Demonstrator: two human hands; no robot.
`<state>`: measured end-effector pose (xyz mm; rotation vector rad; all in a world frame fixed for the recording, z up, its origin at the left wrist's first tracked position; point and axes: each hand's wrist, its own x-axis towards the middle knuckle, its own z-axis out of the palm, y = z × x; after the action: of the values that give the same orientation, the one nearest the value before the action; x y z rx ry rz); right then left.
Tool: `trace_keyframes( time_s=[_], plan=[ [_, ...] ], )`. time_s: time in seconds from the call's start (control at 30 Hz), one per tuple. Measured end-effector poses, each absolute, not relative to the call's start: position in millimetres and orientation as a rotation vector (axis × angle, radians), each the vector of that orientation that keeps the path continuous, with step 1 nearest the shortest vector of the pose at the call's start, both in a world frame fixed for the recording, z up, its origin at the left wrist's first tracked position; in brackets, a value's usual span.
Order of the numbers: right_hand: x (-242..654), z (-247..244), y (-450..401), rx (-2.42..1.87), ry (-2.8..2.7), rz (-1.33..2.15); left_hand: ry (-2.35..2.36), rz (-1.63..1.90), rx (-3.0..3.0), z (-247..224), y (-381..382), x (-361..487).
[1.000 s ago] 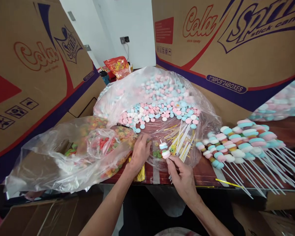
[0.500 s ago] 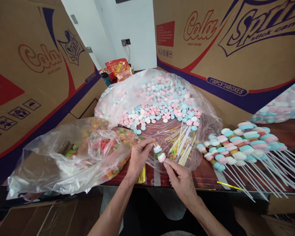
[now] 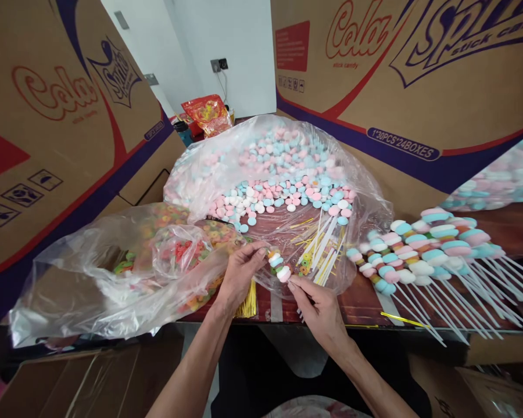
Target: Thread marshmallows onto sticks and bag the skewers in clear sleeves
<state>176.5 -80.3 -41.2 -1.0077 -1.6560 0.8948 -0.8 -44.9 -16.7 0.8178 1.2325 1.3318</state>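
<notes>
Both bare hands meet over the near edge of a dark red surface (image 3: 361, 301), around a short candy skewer (image 3: 283, 273) tilted between them. Thumb and fingers of the right hand (image 3: 316, 303) pinch it just below its lowest white piece. Fingertips of the left hand (image 3: 243, 268) are pressed together at its upper end; what they pinch there is too small to tell. White, blue, green and orange pieces show along the skewer.

Behind the hands, a large clear bag (image 3: 368, 194) lies open, with pink, blue and white candies (image 3: 287, 191) spilling toward its mouth. White sticks (image 3: 326, 247) lie near its right side. Beside the left hand, a second clear bag (image 3: 65, 290) holds colorful ring candies (image 3: 187, 255), and gold ties (image 3: 247, 303) lie just below that hand. To the right, a pile of candy-topped sticks (image 3: 436, 247) rests with stems pointing toward the viewer.
</notes>
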Motion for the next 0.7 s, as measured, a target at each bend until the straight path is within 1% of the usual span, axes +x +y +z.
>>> trace_keyframes(
  time_s=[0.2, 0.47, 0.6, 0.7],
  plan=[
    [178.1, -41.1, -80.9, -1.015, -1.69, 0.976, 1.252, 1.184, 0.848, -14.1, -49.0, -9.6],
    [182.4, -38.8, -79.6, -0.957, -1.785, 1.07, 1.25, 1.075, 0.929, -9.5, -50.5, -16.5],
    [182.3, -39.8, -79.6, -0.946, -1.791, 1.069, 1.236, 1.086, 0.953, -12.6, -52.3, -13.5],
    [181.8, -40.1, -80.8, -1.005, -1.777, 1.032, 1.233, 1.178, 0.848, -15.8, -54.5, -3.5]
  ],
)
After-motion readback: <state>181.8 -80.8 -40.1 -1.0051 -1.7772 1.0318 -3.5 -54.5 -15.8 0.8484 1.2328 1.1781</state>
